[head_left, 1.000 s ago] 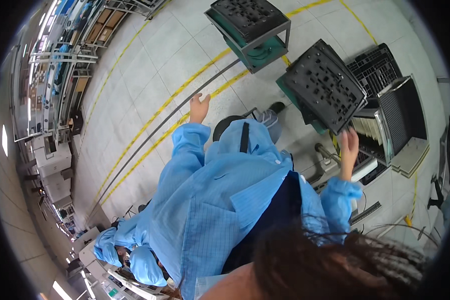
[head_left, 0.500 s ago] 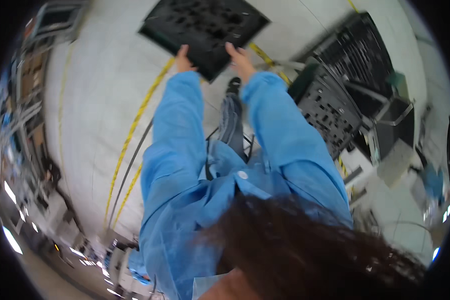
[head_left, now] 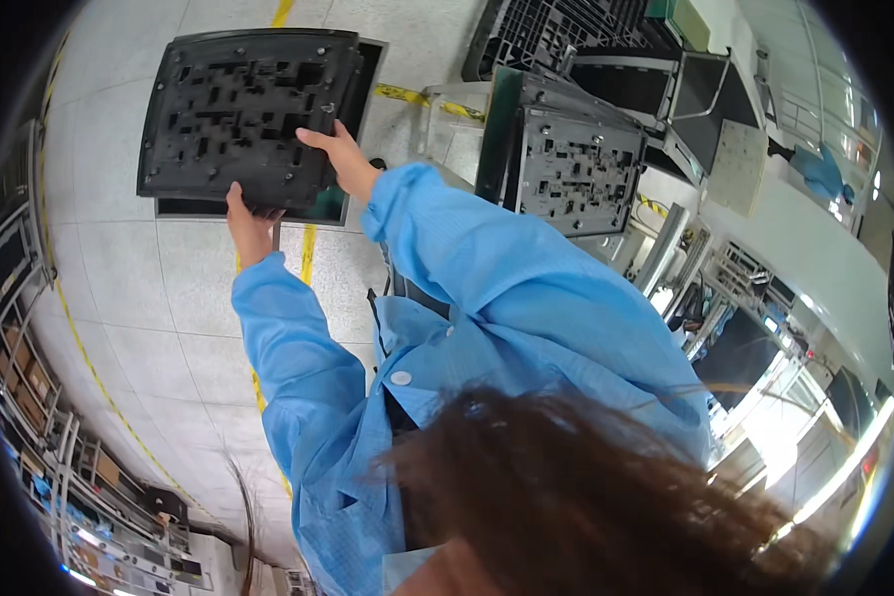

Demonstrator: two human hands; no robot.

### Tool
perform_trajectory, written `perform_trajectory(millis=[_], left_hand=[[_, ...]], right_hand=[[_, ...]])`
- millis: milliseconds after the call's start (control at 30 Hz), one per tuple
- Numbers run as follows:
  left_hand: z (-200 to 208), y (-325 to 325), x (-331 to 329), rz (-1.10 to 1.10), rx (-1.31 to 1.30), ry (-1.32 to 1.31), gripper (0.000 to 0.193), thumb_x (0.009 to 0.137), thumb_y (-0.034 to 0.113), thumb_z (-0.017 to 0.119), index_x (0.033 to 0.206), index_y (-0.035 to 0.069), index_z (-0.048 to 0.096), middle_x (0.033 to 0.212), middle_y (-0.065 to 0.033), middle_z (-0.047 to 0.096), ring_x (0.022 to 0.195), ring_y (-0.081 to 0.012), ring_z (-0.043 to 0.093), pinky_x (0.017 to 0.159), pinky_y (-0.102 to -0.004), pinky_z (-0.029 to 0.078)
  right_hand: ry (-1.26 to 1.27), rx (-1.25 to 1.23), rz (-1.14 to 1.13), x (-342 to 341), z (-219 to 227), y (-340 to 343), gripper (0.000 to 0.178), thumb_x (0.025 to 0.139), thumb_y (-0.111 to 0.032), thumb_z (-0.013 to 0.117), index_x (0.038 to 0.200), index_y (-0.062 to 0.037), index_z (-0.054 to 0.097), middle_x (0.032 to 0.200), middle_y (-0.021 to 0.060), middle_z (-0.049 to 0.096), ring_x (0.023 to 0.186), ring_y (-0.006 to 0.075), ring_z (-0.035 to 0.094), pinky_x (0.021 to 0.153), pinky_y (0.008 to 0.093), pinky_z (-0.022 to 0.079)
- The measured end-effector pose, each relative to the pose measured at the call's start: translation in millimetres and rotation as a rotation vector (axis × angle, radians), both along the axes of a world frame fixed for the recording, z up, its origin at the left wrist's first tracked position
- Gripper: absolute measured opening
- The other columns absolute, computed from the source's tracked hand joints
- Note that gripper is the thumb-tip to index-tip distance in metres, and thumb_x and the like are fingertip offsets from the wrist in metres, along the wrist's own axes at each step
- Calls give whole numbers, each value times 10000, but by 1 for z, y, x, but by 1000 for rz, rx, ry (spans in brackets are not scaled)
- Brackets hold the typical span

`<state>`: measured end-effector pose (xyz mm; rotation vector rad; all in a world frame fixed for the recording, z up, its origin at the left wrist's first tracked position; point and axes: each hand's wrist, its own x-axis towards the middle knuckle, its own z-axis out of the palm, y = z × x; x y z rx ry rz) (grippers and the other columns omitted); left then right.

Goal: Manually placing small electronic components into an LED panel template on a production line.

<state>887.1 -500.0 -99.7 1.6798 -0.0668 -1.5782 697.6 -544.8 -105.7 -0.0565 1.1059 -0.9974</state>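
A black rectangular fixture plate (head_left: 238,109) with many cutouts and small round fasteners is at the upper left. My left hand (head_left: 251,226) grips its near edge, thumb on top and the other fingers mostly hidden under it. At the right side my right hand (head_left: 343,161) is closed on the plate's edge, thumb lying over the top face. Under the plate, a flat surface with a grey rim (head_left: 370,84) and a dark green part shows along the right and near sides. I cannot tell whether the plate rests on it.
A similar dark plate with cutouts (head_left: 578,164) leans beside a green board (head_left: 500,134), right of my hands. Behind stands a black slatted rack (head_left: 536,35). Yellow-black tape (head_left: 407,94) crosses the tiled floor. Shelves with boxes (head_left: 30,382) line the left edge.
My view has turned, so hands and plate now appear farther left. The plate lies over a grey-rimmed surface now visible beneath it. Both hands keep hold of it.
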Motion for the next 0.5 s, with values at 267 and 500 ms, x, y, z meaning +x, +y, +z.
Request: perform_trajectory(millis=[267,500], left_hand=[[-10,1,16,279,-187,118,547,894,387,622,1310,41,539,1306,-111,575,1211,-278,539,1010,-462,441],[78,75,-126,373,-292,71,426,884,283,620,1236,47,580,1250,-92,608,1160,-230,563,1024,-391,446]], right_hand=[[520,-106,-24,24,29,5,1000,606,-106,844,1376,115,245,1194,237,542,1111,288,563,893,351,500],[222,-103,-104,-114,123,57,877,603,-43,832,1320,76,341,1158,221,564,1025,294,616,869,399,548]])
